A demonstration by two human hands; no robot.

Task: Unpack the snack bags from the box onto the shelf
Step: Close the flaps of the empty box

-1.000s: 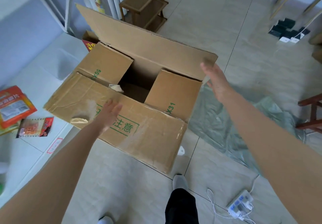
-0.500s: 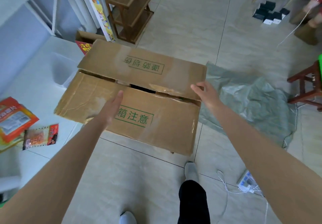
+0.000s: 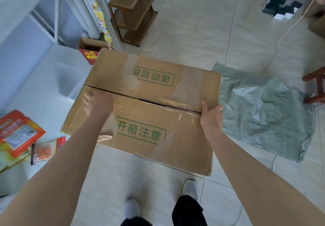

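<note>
The brown cardboard box point(image 3: 149, 120) with green printed characters sits on the tiled floor in front of me, both top flaps folded shut. My left hand point(image 3: 97, 102) lies flat on the near flap beside the seam, fingers spread. My right hand point(image 3: 212, 116) grips the box's right edge, thumb on top by the seam. An orange snack bag point(image 3: 19, 132) and a small clear snack bag point(image 3: 46, 149) lie on the white shelf point(image 3: 44, 88) at the left. What is inside the box is hidden.
A red carton point(image 3: 88, 57) stands behind the box's far left corner. A small wooden rack point(image 3: 135, 11) stands further back. A grey-green plastic sheet point(image 3: 263, 113) lies on the floor at right, near a dark red stool point(image 3: 316, 87). My feet point(image 3: 190, 189) are below the box.
The far flap came down and the box went from open to shut. My right hand moved from the raised flap to the box's right edge. My left hand slid up to the seam.
</note>
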